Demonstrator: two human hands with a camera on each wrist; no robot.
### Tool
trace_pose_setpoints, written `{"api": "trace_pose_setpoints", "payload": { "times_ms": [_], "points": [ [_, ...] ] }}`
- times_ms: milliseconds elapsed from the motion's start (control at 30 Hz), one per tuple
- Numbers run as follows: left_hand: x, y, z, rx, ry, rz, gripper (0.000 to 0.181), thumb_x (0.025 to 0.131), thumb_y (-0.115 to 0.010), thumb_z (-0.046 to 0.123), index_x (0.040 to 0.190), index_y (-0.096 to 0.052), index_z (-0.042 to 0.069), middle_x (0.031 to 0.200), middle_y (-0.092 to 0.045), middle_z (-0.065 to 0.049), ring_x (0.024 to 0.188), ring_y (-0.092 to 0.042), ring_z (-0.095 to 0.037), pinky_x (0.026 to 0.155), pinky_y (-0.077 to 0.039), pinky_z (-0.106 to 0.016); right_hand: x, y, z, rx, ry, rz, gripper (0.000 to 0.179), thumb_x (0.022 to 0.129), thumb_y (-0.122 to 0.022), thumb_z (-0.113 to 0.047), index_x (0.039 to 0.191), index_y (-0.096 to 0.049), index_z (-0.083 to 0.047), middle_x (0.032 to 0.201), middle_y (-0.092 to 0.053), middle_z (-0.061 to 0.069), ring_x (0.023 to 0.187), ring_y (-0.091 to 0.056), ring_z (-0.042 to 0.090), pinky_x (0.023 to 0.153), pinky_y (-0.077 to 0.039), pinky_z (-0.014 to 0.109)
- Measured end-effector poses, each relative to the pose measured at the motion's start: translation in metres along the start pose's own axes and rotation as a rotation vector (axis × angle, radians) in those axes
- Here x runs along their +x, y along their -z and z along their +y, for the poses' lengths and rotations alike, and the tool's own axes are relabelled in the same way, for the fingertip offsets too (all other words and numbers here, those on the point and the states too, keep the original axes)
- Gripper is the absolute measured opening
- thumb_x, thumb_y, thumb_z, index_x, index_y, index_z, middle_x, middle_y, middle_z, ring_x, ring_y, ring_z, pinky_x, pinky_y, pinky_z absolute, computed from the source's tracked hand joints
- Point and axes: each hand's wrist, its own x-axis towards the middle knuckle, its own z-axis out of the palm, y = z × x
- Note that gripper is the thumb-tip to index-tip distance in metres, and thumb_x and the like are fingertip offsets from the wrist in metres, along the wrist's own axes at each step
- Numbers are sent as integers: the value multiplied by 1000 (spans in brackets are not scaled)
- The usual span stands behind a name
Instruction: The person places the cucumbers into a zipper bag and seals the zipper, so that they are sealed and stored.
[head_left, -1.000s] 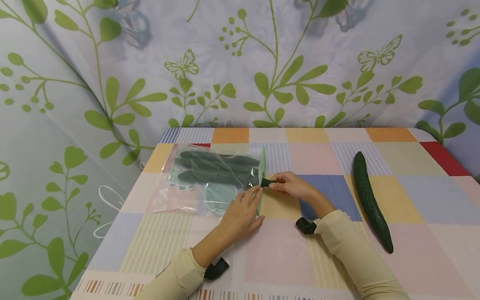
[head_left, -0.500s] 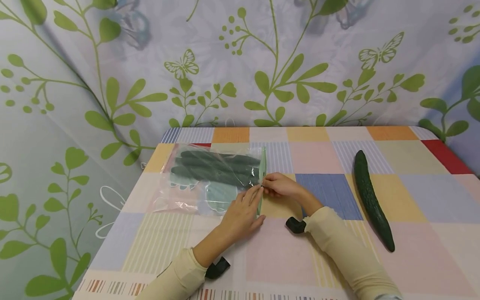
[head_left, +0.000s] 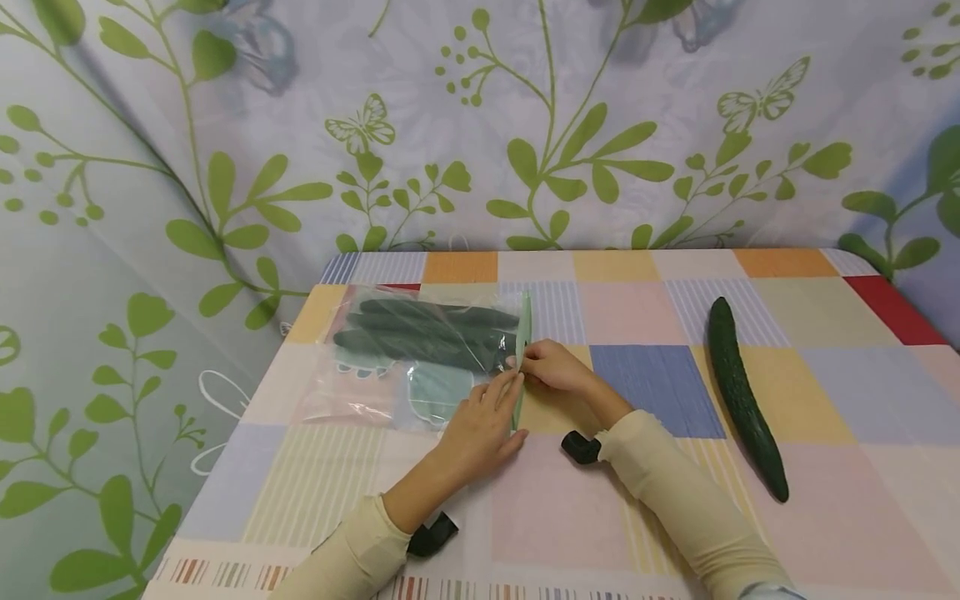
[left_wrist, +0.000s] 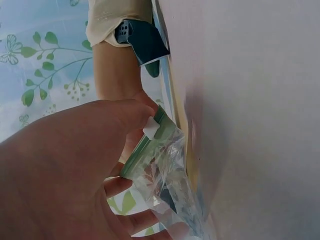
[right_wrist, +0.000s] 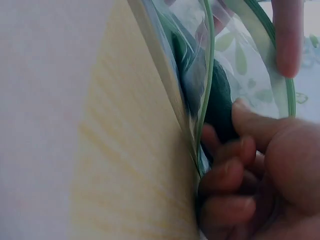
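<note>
The right grip (head_left: 558,367) is nearly closed, its thumb against the end of a dark green cucumber (right_wrist: 220,100) and its fingers curled close by, right at the mouth of a clear zip bag (head_left: 441,392). That cucumber reaches leftward from this grip into the bag, beside other cucumbers (head_left: 442,312) seen through the plastic; their exact number is hard to make out. Just left of it and nearer the person, the left grip (head_left: 483,425) holds the bag's green zip strip (head_left: 526,312) between thumb and extended fingers, the thumb next to a white slider (left_wrist: 151,128). Well apart to the right of the right grip, a loose cucumber (head_left: 742,400) lies lengthwise on the bench (head_left: 900,508), which is spread with a patchwork cloth beneath both grips.
</note>
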Motion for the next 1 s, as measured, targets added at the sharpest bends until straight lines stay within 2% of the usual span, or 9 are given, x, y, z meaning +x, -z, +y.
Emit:
{"api": "trace_pose_setpoints", "payload": {
  "times_ms": [167, 367, 467, 600, 800, 933, 1000],
  "points": [
    [1, 1, 1, -4, -3, -23, 70, 83, -61, 40, 138, -37, 3, 137, -38, -9, 99, -55, -29, 64, -52, -34, -6, 1, 1, -214, 0, 113, 33, 91, -53, -32, 72, -59, -6, 53, -45, -2, 46, -37, 10, 46, -33, 23],
    [2, 2, 2, -59, 30, -81, 70, 85, -59, 38, 140, -34, 4, 141, -34, -8, 104, -53, -31, 69, -52, -38, -19, 5, 3, -276, 1, 116, 22, 85, -63, -28, 82, -62, -6, 70, -60, 2, 56, -48, 10, 52, -40, 23],
    [2, 2, 2, -85, 38, -85, 69, 85, -60, 37, 140, -33, 5, 141, -34, -8, 105, -53, -32, 71, -52, -39, -29, 5, 6, -303, 12, 126, 25, 83, -65, -31, 90, -62, -7, 80, -63, 3, 65, -54, 11, 58, -44, 24],
    [3, 3, 3, -114, 38, -83, 70, 85, -60, 36, 140, -32, 4, 141, -34, -9, 105, -53, -33, 72, -51, -41, -45, 5, 8, -390, 42, 174, 33, 82, -65, -37, 94, -61, -6, 85, -61, 4, 71, -55, 13, 64, -47, 27],
    [3, 3, 4, -134, 37, -64, 70, 84, -61, 35, 139, -34, 2, 140, -36, -11, 104, -53, -34, 72, -51, -43, -74, 8, 8, -618, 92, 250, 27, 86, -62, -31, 91, -62, -5, 83, -54, 6, 67, -49, 14, 57, -43, 26],
    [2, 3, 5, -140, 31, -46, 70, 84, -62, 34, 139, -35, 1, 139, -37, -11, 104, -54, -34, 72, -51, -43, -93, 15, 11, -734, 72, 296, 21, 86, -63, -27, 89, -63, -6, 83, -55, 6, 69, -52, 16, 54, -46, 24],
    [1, 3, 5, -140, 28, -37, 69, 84, -62, 34, 138, -35, 1, 138, -38, -11, 103, -54, -34, 72, -51, -43, -104, 20, 13, -787, 40, 316, 21, 86, -63, -27, 90, -63, -6, 86, -56, 7, 74, -55, 19, 57, -48, 27]
  ]
}}
